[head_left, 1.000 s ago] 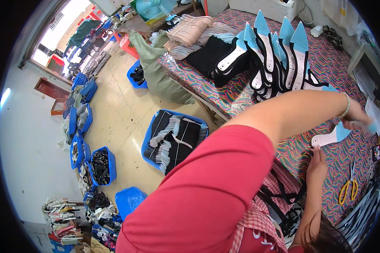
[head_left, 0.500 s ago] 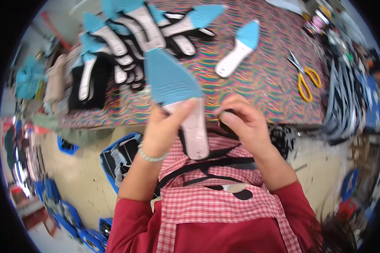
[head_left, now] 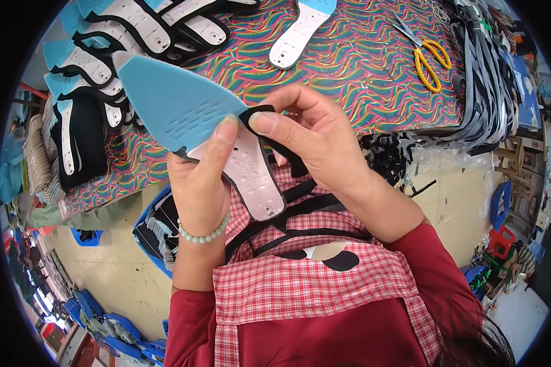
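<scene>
My left hand grips a shoe insole board around its waist, thumb on top. Its wide pointed part is blue and its narrow heel end is pale pinkish white with small holes; black edging shows along the left side. Between the thumb and bent fingers of my right hand is a black fabric strip. That strip lies against the board's right edge where blue meets white, and its lower end hangs beside the heel part. The right fingertips behind the strip are partly hidden.
Several similar insole boards with black edging are heaped at the table's far left. Another insole board lies alone farther back. Yellow-handled scissors rest at the right, near hanging grey and black strips. A blue crate stands below the table.
The insole board has tilted, its pointed tip swinging left. My right hand has come in from the right, bringing the black strip against the board's edge. The whole view has shifted.
</scene>
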`<state>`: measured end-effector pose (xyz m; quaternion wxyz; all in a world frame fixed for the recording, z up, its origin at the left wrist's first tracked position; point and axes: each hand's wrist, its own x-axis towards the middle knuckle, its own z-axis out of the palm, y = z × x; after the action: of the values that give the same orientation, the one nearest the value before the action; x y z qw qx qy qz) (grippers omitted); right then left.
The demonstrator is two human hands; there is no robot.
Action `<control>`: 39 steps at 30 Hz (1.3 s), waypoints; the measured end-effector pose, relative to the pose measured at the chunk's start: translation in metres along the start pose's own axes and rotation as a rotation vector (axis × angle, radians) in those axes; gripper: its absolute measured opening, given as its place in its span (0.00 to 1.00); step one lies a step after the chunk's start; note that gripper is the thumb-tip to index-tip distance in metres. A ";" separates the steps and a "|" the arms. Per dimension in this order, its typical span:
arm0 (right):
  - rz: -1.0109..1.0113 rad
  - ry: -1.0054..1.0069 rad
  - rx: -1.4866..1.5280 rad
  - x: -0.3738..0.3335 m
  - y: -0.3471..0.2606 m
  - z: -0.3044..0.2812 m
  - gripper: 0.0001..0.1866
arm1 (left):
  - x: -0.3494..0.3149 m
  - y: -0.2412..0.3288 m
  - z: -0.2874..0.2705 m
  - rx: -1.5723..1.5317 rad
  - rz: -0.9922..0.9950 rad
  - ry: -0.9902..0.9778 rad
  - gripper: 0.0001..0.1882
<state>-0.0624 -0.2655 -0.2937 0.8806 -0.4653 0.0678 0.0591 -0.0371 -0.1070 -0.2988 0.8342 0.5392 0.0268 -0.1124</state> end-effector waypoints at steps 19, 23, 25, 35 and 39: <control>-0.463 -0.314 -0.635 0.010 -0.022 -0.007 0.11 | 0.027 0.020 0.011 0.426 0.472 -0.426 0.25; -0.152 -0.060 -0.272 -0.008 -0.011 0.000 0.11 | 0.022 0.022 0.026 -0.036 0.331 -0.175 0.30; -0.172 -0.025 -0.126 -0.016 0.003 -0.001 0.10 | 0.018 0.026 0.025 0.030 0.303 -0.199 0.29; -0.518 0.053 -0.858 -0.011 0.002 -0.013 0.08 | 0.023 0.019 0.053 0.130 0.042 -0.049 0.29; -0.796 0.119 -1.046 0.000 0.005 -0.020 0.09 | 0.016 -0.001 0.052 0.116 0.161 -0.146 0.12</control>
<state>-0.0644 -0.2795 -0.3090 0.4877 -0.8239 -0.0985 -0.2715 -0.0257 -0.1570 -0.2805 0.8076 0.5775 -0.0838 -0.0852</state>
